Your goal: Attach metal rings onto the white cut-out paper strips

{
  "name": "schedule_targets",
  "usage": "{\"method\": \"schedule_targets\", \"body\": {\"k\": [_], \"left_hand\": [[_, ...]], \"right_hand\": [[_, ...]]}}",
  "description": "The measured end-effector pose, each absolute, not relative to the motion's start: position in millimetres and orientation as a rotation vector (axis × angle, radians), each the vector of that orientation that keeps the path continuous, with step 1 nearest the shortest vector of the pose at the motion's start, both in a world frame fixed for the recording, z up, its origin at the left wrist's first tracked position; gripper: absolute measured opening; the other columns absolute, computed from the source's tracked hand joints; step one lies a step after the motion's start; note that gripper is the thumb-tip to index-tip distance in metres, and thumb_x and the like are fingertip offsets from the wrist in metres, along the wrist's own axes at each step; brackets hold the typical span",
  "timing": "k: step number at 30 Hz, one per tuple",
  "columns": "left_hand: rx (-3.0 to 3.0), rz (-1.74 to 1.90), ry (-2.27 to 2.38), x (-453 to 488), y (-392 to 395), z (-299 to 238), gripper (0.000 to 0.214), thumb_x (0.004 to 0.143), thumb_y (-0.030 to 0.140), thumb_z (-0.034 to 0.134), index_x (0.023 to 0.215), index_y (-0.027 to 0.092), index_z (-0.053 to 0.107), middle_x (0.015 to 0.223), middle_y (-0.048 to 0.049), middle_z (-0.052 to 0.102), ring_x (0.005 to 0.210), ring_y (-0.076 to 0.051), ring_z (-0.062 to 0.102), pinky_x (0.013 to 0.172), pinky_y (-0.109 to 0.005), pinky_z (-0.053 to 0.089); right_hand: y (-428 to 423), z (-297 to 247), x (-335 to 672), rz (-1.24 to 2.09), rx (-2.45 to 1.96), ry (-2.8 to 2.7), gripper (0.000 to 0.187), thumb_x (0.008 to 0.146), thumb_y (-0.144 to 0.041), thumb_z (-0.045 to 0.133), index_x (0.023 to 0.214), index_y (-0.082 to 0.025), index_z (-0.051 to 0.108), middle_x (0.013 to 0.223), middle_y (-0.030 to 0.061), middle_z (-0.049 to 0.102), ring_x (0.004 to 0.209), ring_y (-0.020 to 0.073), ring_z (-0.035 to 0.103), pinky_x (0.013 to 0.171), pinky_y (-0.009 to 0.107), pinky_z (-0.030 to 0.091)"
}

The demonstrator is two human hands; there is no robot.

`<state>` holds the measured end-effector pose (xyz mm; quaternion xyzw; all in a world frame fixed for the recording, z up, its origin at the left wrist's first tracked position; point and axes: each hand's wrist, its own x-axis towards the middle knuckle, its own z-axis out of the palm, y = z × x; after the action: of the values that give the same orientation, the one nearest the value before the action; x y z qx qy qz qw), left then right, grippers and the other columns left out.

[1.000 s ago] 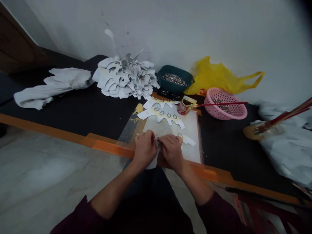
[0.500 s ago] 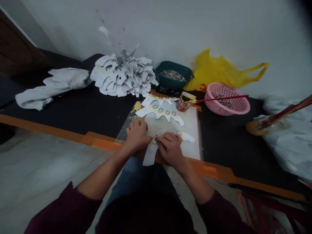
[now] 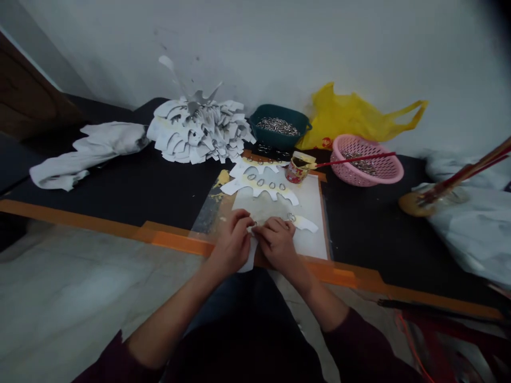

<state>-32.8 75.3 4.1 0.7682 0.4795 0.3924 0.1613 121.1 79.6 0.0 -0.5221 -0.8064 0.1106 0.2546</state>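
My left hand (image 3: 235,246) pinches the edge of a white cut-out piece (image 3: 248,261), its fingers bent over a small metal ring (image 3: 255,225). Close on the other side, my right hand (image 3: 277,242) presses its fingertips together on the same piece beside that ring. One end of the piece hangs over the table's front edge; the other end, with another metal ring (image 3: 291,217) on a yellowish smear, shows past my right hand. My fingers cover its middle. Further back, a second white cut-out (image 3: 263,187) lies flat with several rings on it.
Behind the work board (image 3: 313,244) stands an open jar (image 3: 296,173) with a red-handled brush across it. A green basket (image 3: 279,139) and a pink basket (image 3: 351,178) hold metal rings. White cut-outs (image 3: 199,138) are heaped at left; a yellow bag (image 3: 355,117) leans on the wall.
My left hand has turned and moved toward the ring, its fingers now curled over the piece. My right hand stays nearly in place, on the piece. The view has shifted slightly.
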Motion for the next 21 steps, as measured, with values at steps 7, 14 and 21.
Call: {"method": "schedule_targets", "body": {"k": [7,14,21], "left_hand": [[2.328,0.93,1.207,-37.9,85.9,-7.0,0.026,0.077,0.006,0.045,0.101,0.015,0.045,0.109,-0.0112,0.042,0.105,-0.02,0.045,0.091,-0.035,0.043],[2.351,0.838,1.143,-44.3,97.6,-8.5,0.008,0.08,0.011,0.046,0.084,0.015,0.053,0.101,-0.0086,0.048,0.093,-0.016,0.051,0.083,-0.031,0.046],[2.452,0.792,1.129,-47.0,106.1,-19.0,0.012,0.084,0.016,0.044,0.084,0.015,0.056,0.098,-0.0056,0.051,0.085,-0.013,0.052,0.074,-0.026,0.046]], "right_hand": [[80.8,1.2,119.7,0.334,-1.45,-2.126,0.012,0.083,-0.02,0.055,0.086,-0.025,0.065,0.078,-0.0007,0.06,0.088,0.0168,0.05,0.082,0.036,0.021],[84.4,2.1,115.4,0.391,-1.494,-2.056,0.015,0.083,-0.014,0.05,0.073,-0.021,0.059,0.079,-0.0009,0.062,0.088,0.0166,0.051,0.084,0.035,0.022],[87.1,5.2,116.8,0.402,-1.476,-2.128,0.017,0.081,-0.009,0.049,0.073,-0.021,0.058,0.081,-0.0015,0.062,0.09,0.0163,0.051,0.084,0.035,0.023]]}}
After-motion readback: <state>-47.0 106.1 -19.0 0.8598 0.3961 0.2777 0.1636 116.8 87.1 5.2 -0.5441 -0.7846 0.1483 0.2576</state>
